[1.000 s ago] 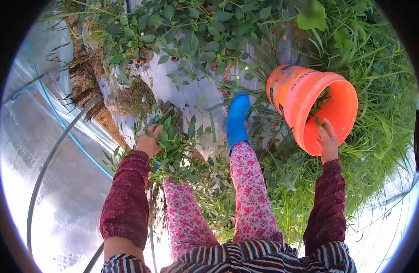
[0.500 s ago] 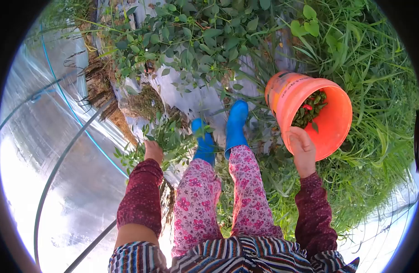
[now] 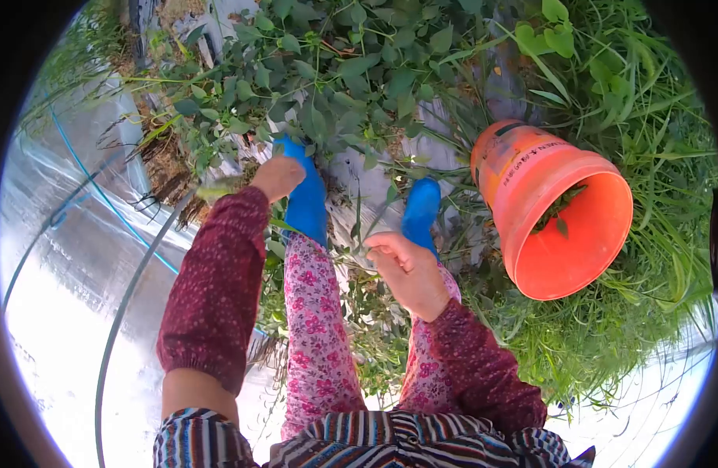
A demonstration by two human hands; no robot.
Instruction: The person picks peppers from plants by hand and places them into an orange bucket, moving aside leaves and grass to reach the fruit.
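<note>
My left hand (image 3: 279, 178) is closed in front of the left blue boot (image 3: 306, 203), below the leafy pepper plants (image 3: 327, 86). What its fingers hold, if anything, is hidden. My right hand (image 3: 412, 277) hovers before my right leg, thumb and fingers curled together; I cannot make out anything between them. To its right, apart from both hands, an orange bucket (image 3: 522, 199) leans over in the grass, its mouth facing right and toward me. A few green leaves (image 3: 561, 214) show inside; the rest of the contents is hidden by the wall.
Pale plastic mulch (image 3: 351, 179) covers the ground around the right blue boot (image 3: 421, 209). Tall grass (image 3: 663, 195) grows on the right. On the left are clear plastic sheeting (image 3: 70, 257), a grey curved pipe (image 3: 118, 327) and a thin blue line (image 3: 113, 195).
My right hand has let go of the bucket rim and moved left. My left hand has left the low leafy stems and moved up and forward. The left boot has stepped forward; the bucket's contents show less.
</note>
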